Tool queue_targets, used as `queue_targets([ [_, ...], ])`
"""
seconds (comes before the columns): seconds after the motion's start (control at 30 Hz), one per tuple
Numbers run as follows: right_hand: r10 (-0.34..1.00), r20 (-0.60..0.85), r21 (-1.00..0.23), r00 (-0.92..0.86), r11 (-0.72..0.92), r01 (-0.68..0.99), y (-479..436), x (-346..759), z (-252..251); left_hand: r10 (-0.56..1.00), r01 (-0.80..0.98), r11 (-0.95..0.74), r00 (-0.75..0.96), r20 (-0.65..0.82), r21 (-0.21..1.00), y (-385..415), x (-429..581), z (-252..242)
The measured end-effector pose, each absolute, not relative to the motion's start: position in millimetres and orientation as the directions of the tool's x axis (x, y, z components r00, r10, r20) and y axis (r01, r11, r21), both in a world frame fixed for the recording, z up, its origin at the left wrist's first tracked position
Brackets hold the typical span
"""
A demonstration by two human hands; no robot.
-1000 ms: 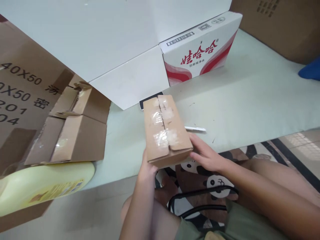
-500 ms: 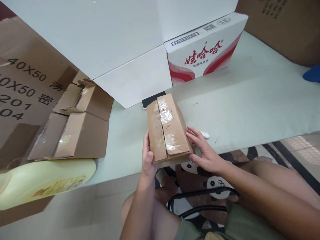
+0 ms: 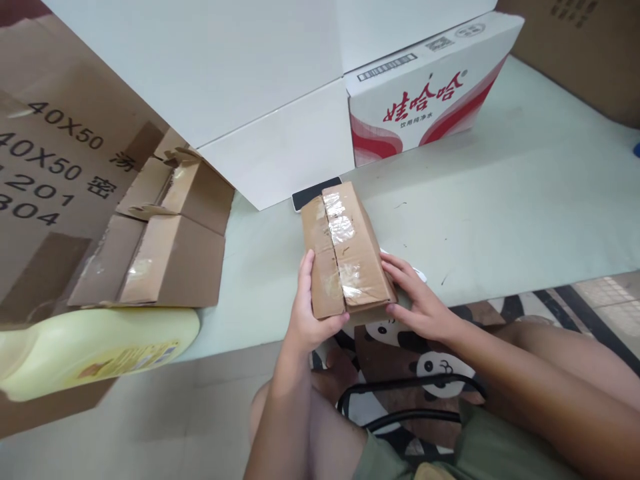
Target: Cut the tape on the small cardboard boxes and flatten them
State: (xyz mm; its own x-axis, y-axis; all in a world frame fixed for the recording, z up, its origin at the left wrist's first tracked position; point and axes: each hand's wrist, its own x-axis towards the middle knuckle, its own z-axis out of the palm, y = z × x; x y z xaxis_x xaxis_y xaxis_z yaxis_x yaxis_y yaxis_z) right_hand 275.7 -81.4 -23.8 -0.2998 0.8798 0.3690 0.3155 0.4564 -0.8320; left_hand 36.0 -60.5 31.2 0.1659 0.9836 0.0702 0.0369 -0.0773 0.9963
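Pale green covers the low surface [image 3: 525,200], with a light tiled floor [image 3: 150,427] in front of it. At the far left stands a large brown carton [image 3: 45,173] with "40X50" printed on its side. Against it lies an opened brown box [image 3: 170,267] with torn flaps, and just below this box a pale yellow jug [image 3: 95,350] lies on its side, partly over the edge of the surface. Behind them a big white box [image 3: 225,80] fills the top of the view.

Near the middle, the small taped box [image 3: 345,253] is held just above the near edge of the surface, with its long side pointing away from the person and clear tape along its top seam. The left hand [image 3: 307,313] has its grip closed around the near left corner, fingers up along the left side. A dark phone [image 3: 316,194] lies flat behind the far end of this box, at the foot of the white box.

The right hand [image 3: 423,307] grips the box too, with its fingers laid on the right side and its thumb at the near right corner. A small white thing [image 3: 419,272] shows just behind these fingers; what it is, I cannot tell. Further back on the right stands a white and red carton [image 3: 430,100] with red characters. Below the hands a panda-printed mat [image 3: 440,363] lies on the floor.
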Motion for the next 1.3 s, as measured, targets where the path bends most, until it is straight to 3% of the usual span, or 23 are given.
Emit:
queue_targets([
  [0.17,0.885,0.349,-0.831,-0.309,0.444,0.334,-80.1,275.4,-22.0,0.984,-0.043,-0.122,0.126,0.127,0.992,-59.7,40.5,34.9],
  [0.43,0.958,0.182,-0.913,-0.223,0.249,0.322,-78.6,270.7,-23.9,0.965,-0.104,-0.129,-0.242,0.1,0.986,-44.8,26.7,22.3],
  [0.53,0.974,0.11,-0.941,-0.198,0.166,0.295,-77.5,268.2,-22.8,0.948,-0.228,-0.105,-0.318,0.028,0.968,-39.5,26.6,23.8],
  [0.63,0.957,0.126,-0.931,-0.262,0.205,0.303,-76.5,267.7,-17.6,0.929,-0.35,-0.054,-0.36,-0.081,0.935,-37.2,32.4,25.3],
  [0.87,0.904,0.253,-0.88,-0.344,0.363,0.307,-76.3,270.1,-20.6,0.957,-0.355,0.097,-0.222,-0.185,0.93,-38.6,35.8,25.2],
  [1.03,0.902,0.24,-0.876,-0.359,0.36,0.32,-75.7,272.5,-23.7,0.947,-0.182,0.306,-0.045,-0.319,0.934,-40.3,22.9,32.1],
  [1.3,0.925,0.188,-0.876,-0.331,0.31,0.37,-76.1,271.5,-17.5,0.947,-0.159,0.222,-0.201,-0.252,0.962,-36.6,20.7,20.2],
])
